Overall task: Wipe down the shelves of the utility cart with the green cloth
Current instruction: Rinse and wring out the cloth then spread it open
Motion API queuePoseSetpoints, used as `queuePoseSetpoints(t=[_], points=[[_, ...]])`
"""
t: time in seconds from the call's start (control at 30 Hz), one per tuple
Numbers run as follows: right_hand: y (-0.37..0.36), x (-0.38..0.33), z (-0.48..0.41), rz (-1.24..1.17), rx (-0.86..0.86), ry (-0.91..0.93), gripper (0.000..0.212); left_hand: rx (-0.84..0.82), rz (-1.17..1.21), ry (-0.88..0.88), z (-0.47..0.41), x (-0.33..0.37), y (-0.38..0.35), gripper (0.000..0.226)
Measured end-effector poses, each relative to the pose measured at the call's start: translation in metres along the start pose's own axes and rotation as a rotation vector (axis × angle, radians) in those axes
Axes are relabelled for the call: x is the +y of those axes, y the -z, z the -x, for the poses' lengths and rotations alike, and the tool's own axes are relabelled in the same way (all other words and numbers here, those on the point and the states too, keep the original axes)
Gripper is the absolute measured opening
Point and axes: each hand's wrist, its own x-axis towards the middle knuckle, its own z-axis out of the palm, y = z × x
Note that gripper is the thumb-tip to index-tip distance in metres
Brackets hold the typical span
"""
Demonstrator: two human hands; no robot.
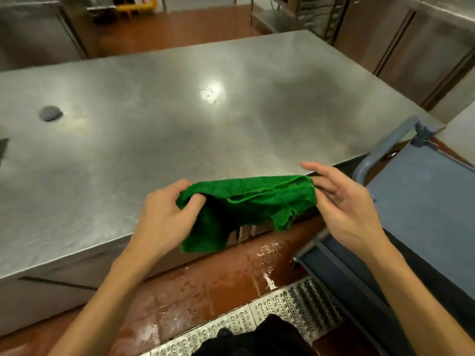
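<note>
- Left hand [164, 217]: fingers curled in tight, gripping the left end of the green cloth [246, 201].
- Right hand [344, 209]: fingers mostly straight and fanned out, with the right end of the cloth lying against them. I cannot tell whether my thumb is pinching it there, because the fabric covers that spot.
- The cloth itself is up in the air, stretched across between my two hands, with one crumpled flap drooping below my left hand and a ragged corner hanging near my right.
- It sits over the near edge of the steel surface [180, 98], apart from the utility cart [424, 201].
- The cart is just to my right, blue-grey, its top shelf running off the right edge of view (only a slice of it shows), and its tubular handle [385, 147] rises up beside the corner of the surface.
- A lower part of the cart shows beneath my right forearm, dark and angled down toward the floor.
- A small dark round disc [50, 113] lies on the surface, far to the left, well apart from my hands.
- A bright light glare reflects off the middle of the steel.
- Below me the red-brown floor [205, 283] is wet and shiny.
- A perforated metal drain grate [257, 325] runs across the floor near my feet.
</note>
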Motion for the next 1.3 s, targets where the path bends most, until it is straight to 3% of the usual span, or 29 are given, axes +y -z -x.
queuePoseSetpoints(t=[0.3,0.43,0.6,0.77,1.0,1.1,1.23,1.3], points=[[-0.135,-0.050,-0.094,-0.111,-0.156,0.098,0.041,0.197,0.101,0.203,0.010,-0.071,0.093,0.042],[-0.203,-0.066,-0.125,-0.207,-0.248,0.118,0.038,0.267,0.334,0.443,0.016,-0.111,0.125,0.030],[-0.288,-0.085,-0.156,-0.302,-0.379,0.111,0.035,0.475,0.525,0.492,0.025,-0.151,0.165,0.034],[-0.368,-0.106,-0.182,-0.374,-0.481,0.098,0.031,0.655,0.897,0.645,0.026,-0.181,0.206,0.026],[-0.469,-0.126,-0.214,-0.419,-0.636,-0.031,0.021,0.853,1.203,0.589,-0.015,-0.217,0.279,0.032],[-0.506,-0.132,-0.223,-0.417,-0.763,-0.068,0.022,0.879,1.216,0.524,-0.027,-0.227,0.306,0.031],[-0.556,-0.133,-0.231,-0.417,-0.954,-0.126,0.044,0.877,1.134,0.395,-0.038,-0.247,0.333,0.044],[-0.579,-0.127,-0.231,-0.348,-1.116,-0.134,0.070,0.878,1.113,0.350,-0.042,-0.258,0.344,0.051]])
